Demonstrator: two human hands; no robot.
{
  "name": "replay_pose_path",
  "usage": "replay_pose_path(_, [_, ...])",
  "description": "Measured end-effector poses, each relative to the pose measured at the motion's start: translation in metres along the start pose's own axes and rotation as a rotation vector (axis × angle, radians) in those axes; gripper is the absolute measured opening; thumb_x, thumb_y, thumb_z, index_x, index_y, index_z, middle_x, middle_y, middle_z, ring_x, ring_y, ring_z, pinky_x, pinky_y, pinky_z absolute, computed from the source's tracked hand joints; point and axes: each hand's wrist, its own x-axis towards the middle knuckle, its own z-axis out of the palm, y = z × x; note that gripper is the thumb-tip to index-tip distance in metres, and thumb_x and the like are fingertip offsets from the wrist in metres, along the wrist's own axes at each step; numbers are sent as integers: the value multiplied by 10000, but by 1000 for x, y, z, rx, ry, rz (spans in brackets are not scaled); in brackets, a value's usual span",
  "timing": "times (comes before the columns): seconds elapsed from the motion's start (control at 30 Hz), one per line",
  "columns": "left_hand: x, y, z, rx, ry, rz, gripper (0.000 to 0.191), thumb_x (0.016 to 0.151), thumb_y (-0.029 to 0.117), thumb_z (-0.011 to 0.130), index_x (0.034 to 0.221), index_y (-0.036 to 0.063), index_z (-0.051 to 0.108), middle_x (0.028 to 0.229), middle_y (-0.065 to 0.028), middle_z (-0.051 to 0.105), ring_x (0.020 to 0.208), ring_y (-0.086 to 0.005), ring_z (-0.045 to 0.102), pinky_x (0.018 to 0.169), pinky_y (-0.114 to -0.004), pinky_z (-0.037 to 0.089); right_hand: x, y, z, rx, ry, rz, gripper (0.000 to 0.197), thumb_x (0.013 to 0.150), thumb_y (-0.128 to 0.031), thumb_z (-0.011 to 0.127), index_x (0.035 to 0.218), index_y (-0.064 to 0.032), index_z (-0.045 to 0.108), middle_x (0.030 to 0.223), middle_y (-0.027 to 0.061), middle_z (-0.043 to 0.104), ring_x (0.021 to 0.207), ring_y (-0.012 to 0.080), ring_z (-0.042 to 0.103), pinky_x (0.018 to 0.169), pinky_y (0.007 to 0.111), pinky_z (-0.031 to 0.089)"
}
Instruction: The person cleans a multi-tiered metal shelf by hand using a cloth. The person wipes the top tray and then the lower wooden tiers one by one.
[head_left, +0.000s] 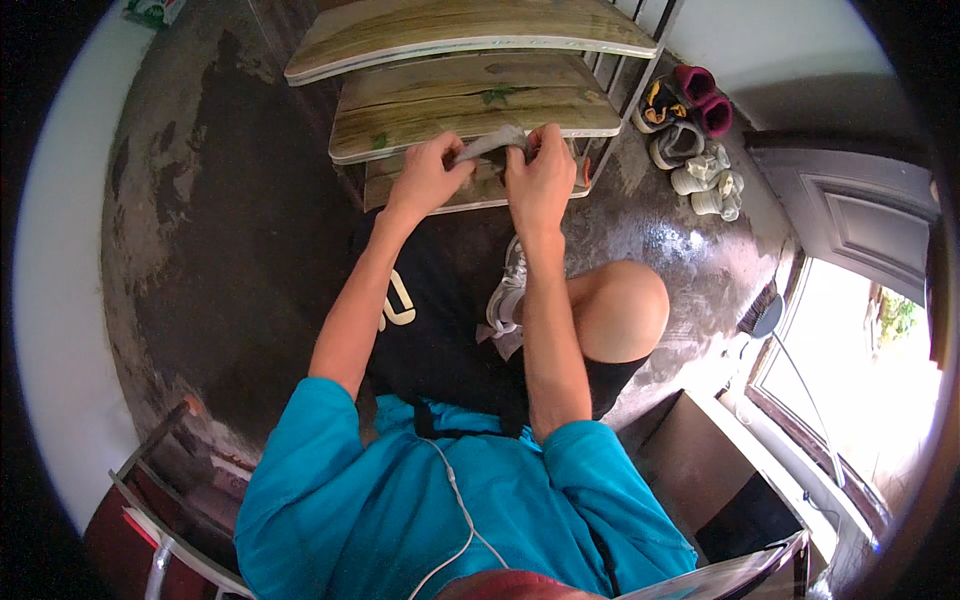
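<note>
A small grey cloth (491, 142) is stretched between my two hands, in front of a shoe rack with wood-patterned shelves (480, 97). My left hand (431, 176) pinches its left end between thumb and fingers. At the other end, my right hand (541, 172) grips the cloth near the edge of the middle shelf. Both hands are above the lowest shelf (480, 191), which they partly hide. Below my right hand, a light-coloured laced shoe (512, 281) is on my foot. Dark fabric with a pale printed figure (401, 296) lies under my left forearm.
Several shoes (701, 176) and a dark red pair of footwear (705, 97) stand on the floor right of the rack. Farther right are an open door (862, 202) and a broom (765, 315). A low cabinet (705, 450) is at lower right, a dark-framed piece of furniture (172, 525) at lower left.
</note>
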Motion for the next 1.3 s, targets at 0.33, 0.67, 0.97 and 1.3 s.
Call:
replay_pose_path(0.33, [-29, 61, -22, -1117, 42, -529, 287, 986, 253, 612, 1182, 44, 601, 1043, -46, 646, 922, -109, 623, 773, -275, 512, -18, -58, -27, 248, -158, 0, 239, 772, 26, 644, 980, 49, 527, 992, 239, 542, 902, 452, 537, 782, 485, 454])
replay_pose_path(0.67, [-115, 231, -109, -633, 118, -310, 238, 918, 74, 658, 1140, -3, 623, 950, -6, 640, 799, -58, 562, 677, -234, 452, -30, -173, -226, 431, -370, 332, 448, 878, -96, 695, 1289, 4, 546, 1183, 188, 611, 1059, 316, 617, 887, 380, 504])
replay_pose_path(0.97, [-195, 412, -185, -461, 16, -191, 139, 906, 57, 655, 1029, -2, 631, 857, 7, 633, 762, -40, 548, 653, -219, 442, -39, -269, -370, 436, -200, 129, 197, 840, -93, 724, 981, -4, 618, 980, 150, 646, 925, 304, 632, 812, 348, 490])
replay_pose_path(1.3, [-243, 487, -159, 57, -44, 382, 257, 763, 2, 684, 1016, 10, 637, 974, -155, 668, 984, -369, 620, 911, -427, 494, -83, -278, -463, 374, -79, 229, 350, 867, -122, 713, 1200, -41, 641, 1139, 182, 660, 1069, 305, 646, 898, 357, 502])
